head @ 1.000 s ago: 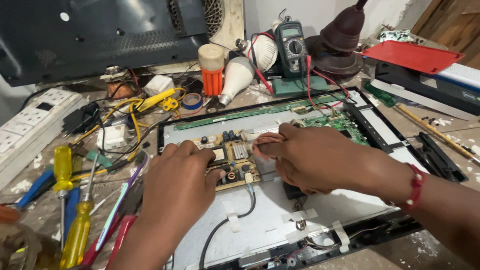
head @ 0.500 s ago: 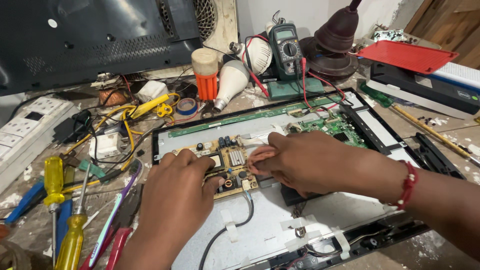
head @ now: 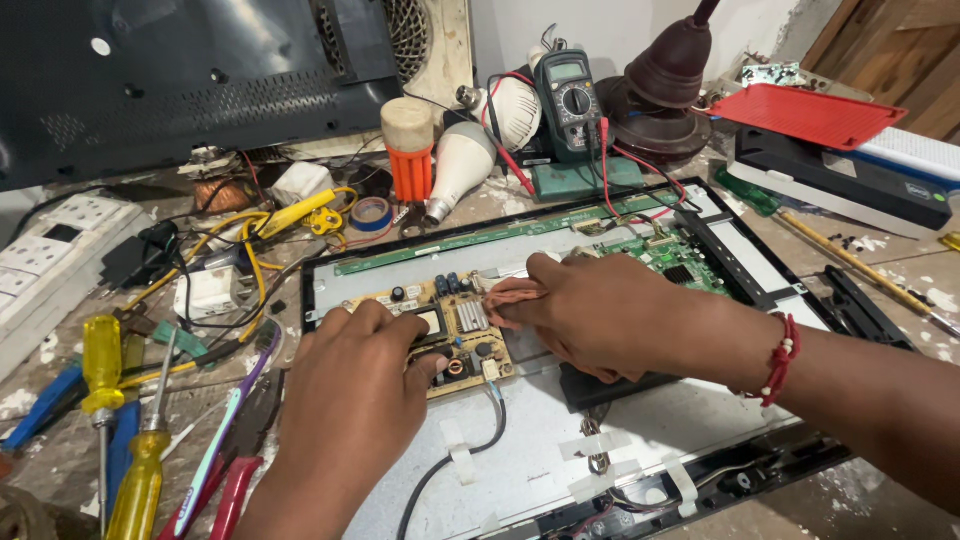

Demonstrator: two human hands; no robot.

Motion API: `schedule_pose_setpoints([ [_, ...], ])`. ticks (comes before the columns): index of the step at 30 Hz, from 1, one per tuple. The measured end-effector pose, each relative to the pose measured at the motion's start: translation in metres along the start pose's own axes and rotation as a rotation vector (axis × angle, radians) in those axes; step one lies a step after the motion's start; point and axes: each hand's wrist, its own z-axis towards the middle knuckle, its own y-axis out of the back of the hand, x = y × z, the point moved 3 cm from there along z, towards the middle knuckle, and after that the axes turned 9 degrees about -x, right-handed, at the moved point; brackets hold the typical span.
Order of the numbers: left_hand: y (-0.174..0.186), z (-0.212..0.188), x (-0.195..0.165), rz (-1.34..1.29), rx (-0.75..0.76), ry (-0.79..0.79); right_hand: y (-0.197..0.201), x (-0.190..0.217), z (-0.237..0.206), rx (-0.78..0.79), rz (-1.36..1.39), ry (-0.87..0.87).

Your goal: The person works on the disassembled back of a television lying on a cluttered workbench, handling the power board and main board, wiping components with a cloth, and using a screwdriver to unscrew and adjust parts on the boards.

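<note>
A flat screen panel [head: 640, 440] lies back-side up on the workbench. A tan power board [head: 452, 318] with capacitors and a heat sink sits on its left half. My left hand [head: 352, 385] rests on the board's near left corner, fingers pressing its edge. My right hand [head: 605, 315] reaches in from the right, fingertips pinching at the board's right edge next to the heat sink; what they grip is hidden. A green main board [head: 672, 256] lies just beyond my right hand.
Yellow-handled screwdrivers [head: 135, 470] and red pliers [head: 235, 485] lie at the left front. A multimeter [head: 570, 95], bulbs [head: 462, 160], an orange brush [head: 408, 150] and a tape roll [head: 371, 213] stand behind the panel. A dark screen cover [head: 180, 80] leans at back left, a red tray [head: 810, 115] at right.
The camera has shifted slightly, so the panel sits a little to the left. Both hands stay on the power board; the right fingers have closed in at its right edge.
</note>
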Motion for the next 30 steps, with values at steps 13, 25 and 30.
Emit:
schedule_pose_setpoints([
  [13, -0.004, -0.002, 0.003, -0.018, -0.026, -0.007, -0.007, -0.011, -0.004, -0.139, -0.056, 0.129],
  [25, -0.004, -0.001, 0.001, -0.015, -0.032, -0.005, 0.005, 0.002, -0.005, -0.086, -0.110, 0.248],
  [30, -0.004, -0.001, 0.001, -0.024, -0.019, 0.011, 0.010, 0.008, -0.016, -0.166, -0.061, 0.376],
])
